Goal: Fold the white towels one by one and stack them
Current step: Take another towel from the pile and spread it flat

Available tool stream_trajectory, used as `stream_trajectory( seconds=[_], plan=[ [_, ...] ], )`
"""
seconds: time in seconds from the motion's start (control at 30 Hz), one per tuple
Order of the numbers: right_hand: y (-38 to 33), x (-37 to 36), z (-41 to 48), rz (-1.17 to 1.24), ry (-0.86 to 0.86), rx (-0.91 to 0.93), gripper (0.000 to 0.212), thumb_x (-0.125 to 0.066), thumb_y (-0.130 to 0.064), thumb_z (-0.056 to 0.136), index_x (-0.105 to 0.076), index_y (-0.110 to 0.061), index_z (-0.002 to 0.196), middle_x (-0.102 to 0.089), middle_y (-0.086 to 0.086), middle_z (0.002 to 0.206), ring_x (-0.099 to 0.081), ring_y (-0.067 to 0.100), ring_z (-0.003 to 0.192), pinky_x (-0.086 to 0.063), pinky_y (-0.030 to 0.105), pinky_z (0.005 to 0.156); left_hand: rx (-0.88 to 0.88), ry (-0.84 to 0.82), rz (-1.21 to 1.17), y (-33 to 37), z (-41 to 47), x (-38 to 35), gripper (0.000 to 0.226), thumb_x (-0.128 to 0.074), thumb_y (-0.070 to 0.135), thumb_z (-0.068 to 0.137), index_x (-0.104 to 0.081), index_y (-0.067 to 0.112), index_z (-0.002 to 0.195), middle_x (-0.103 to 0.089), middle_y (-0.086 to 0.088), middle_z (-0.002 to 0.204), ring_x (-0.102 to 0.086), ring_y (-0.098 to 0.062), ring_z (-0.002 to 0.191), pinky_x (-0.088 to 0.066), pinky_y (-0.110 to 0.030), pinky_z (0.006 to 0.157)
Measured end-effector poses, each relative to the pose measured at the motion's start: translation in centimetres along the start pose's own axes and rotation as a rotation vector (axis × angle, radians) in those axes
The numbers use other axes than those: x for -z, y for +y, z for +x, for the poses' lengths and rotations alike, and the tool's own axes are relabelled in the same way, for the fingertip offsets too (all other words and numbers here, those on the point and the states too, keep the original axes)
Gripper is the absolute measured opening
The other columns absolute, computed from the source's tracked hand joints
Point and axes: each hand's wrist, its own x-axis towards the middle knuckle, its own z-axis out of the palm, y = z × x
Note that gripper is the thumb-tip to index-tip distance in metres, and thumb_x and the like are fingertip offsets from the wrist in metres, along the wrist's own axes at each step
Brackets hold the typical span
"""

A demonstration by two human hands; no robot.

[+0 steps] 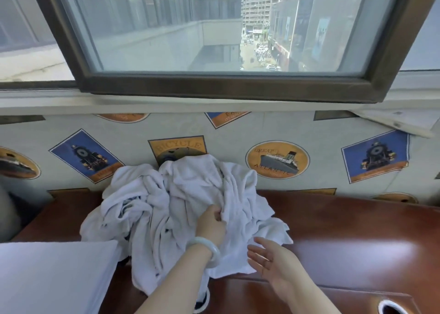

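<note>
**Left hand pinches the towel; its loose corner lies to the right**

At the left, near you, the stack of folded towels [52,275] lies flat on the bench [357,237]. Just beside it on the right is the pile of white towels [166,201]. It is crumpled and leans against the wall, and its long folds run from the wall toward you.

Your left hand [210,225], the one with the pale bangle [214,251], reaches into the middle of this pile. Its grip is closed, with fingers and thumb pinching a ridge of cloth. I cannot tell for sure which towel the ridge belongs to. It seems to continue down and to the right into the loose corner [273,232], which is spread on the bench.

Your right hand [269,259] is further right and nearer to you. Its grip is fully open, the palm turned up, and it holds nothing. It hovers just at the near edge of that corner.

In my judgement the coming move turns on this: the loose corner lies right of the pinch and closer to you, so your right hand is the nearer one to take it. The bare bench on the right then gives place to spread the towel.
</note>
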Motion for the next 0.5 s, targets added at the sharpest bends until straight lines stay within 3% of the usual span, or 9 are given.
stream_trajectory(
  seconds=[0.07, 0.13, 0.17, 0.23, 0.33, 0.43, 0.5],
  plan=[
    [-0.5, -0.2, -1.0, 0.013, -0.003, 0.017, 0.030, -0.061, -0.022, 0.096, -0.065, 0.003, 0.111, -0.069, 0.022, 0.100, -0.066, 0.034, 0.085, -0.054, 0.043, 0.075, -0.056, -0.202, -0.252, 1.2, -4.1, -0.9, 0.011, -0.054, 0.007, 0.071, -0.058, 0.018, 0.074, -0.056, 0.002, 0.056, -0.051, -0.019, 0.053, -0.042, -0.028, 0.056],
    [-1.4, -0.3, -2.5, 0.009, 0.002, 0.013, 0.039, -0.063, -0.037, 0.094, -0.066, 0.001, 0.100, -0.069, 0.023, 0.094, -0.067, 0.037, 0.081, -0.053, 0.051, 0.081, -0.052, -0.367, -0.321, 1.6, -9.0, -2.5, 0.014, -0.059, 0.020, 0.061, -0.064, 0.027, 0.073, -0.057, 0.006, 0.050, -0.048, -0.011, 0.043, -0.040, -0.022, 0.045],
    [-1.8, 0.0, -3.4, -0.001, 0.014, 0.010, 0.039, -0.065, -0.039, 0.093, -0.065, -0.001, 0.095, -0.068, 0.024, 0.095, -0.068, 0.040, 0.085, -0.053, 0.057, 0.087, -0.033, -0.395, -0.301, 1.5, -11.2, -3.2, 0.016, -0.062, 0.020, 0.063, -0.064, 0.028, 0.077, -0.056, 0.007, 0.052, -0.046, -0.010, 0.042, -0.038, -0.021, 0.042],
    [-2.3, 1.0, -5.2, -0.051, 0.048, 0.043, 0.023, -0.067, -0.025, 0.094, -0.062, -0.004, 0.102, -0.068, 0.023, 0.103, -0.067, 0.042, 0.095, -0.051, 0.060, 0.093, -0.009, -0.405, -0.280, 1.1, -14.7, -3.8, 0.020, -0.062, 0.005, 0.079, -0.059, 0.022, 0.088, -0.055, 0.005, 0.061, -0.048, -0.009, 0.045, -0.040, -0.020, 0.043],
    [-3.2, 3.9, -8.6, -0.063, 0.064, 0.070, 0.028, -0.059, -0.005, 0.096, -0.058, -0.004, 0.124, -0.068, 0.021, 0.113, -0.065, 0.039, 0.102, -0.050, 0.054, 0.096, 0.041, -0.362, -0.295, 0.0, -18.6, -2.7, 0.017, -0.059, -0.003, 0.090, -0.060, 0.012, 0.096, -0.059, -0.003, 0.084, -0.057, -0.009, 0.065, -0.051, -0.021, 0.058],
    [-4.7, 7.5, -12.7, -0.078, 0.047, 0.105, 0.025, -0.058, -0.005, 0.096, -0.062, -0.001, 0.120, -0.069, 0.019, 0.115, -0.066, 0.036, 0.104, -0.049, 0.054, 0.099, 0.174, -0.303, -0.437, -0.3, -21.3, -1.0, 0.019, -0.060, 0.008, 0.095, -0.059, 0.007, 0.114, -0.060, -0.009, 0.110, -0.061, -0.018, 0.093, -0.055, -0.026, 0.074],
    [-6.1, 10.8, -15.7, -0.120, 0.064, 0.145, 0.024, -0.059, -0.007, 0.096, -0.064, -0.001, 0.119, -0.070, 0.019, 0.114, -0.066, 0.036, 0.105, -0.051, 0.052, 0.097, 0.267, -0.274, -0.555, -0.5, -22.3, -0.5, 0.021, -0.060, 0.014, 0.097, -0.058, 0.007, 0.116, -0.060, -0.012, 0.115, -0.061, -0.025, 0.105, -0.055, -0.032, 0.080]
  ],
)
